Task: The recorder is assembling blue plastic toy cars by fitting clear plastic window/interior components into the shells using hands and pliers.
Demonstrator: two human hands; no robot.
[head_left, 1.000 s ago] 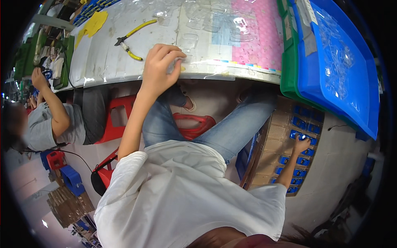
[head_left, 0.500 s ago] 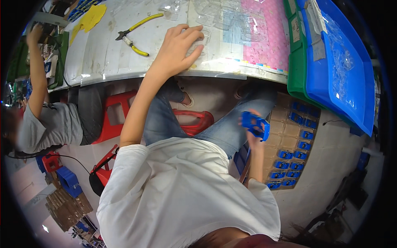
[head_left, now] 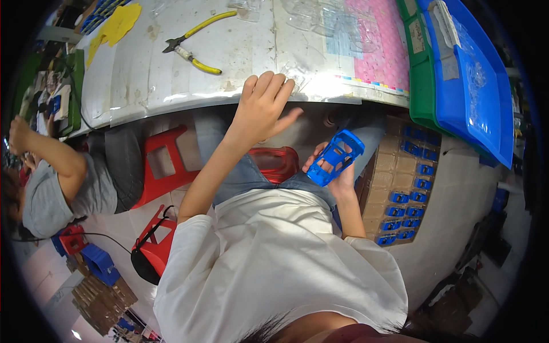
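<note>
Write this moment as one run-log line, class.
left hand: open, at table edge | right hand: holds blue toy car body | pliers: on table

Small assembly workshop, toy or plastic-parts line. Evidence: worn, stained table [head_left: 171, 86] covered in sheeting; yellow-handled pliers [head_left: 191, 50] lying on it; clear plastic blister trays [head_left: 320, 17]; stacked blue bin [head_left: 474, 86] and green bin [head_left: 420, 74] at the table's edge; cardboard box [head_left: 394, 171] on the floor packed with rows of blue plastic car bodies [head_left: 409, 197]; red plastic stools [head_left: 166, 166]; a second seated worker [head_left: 51, 177] alongside.
</note>
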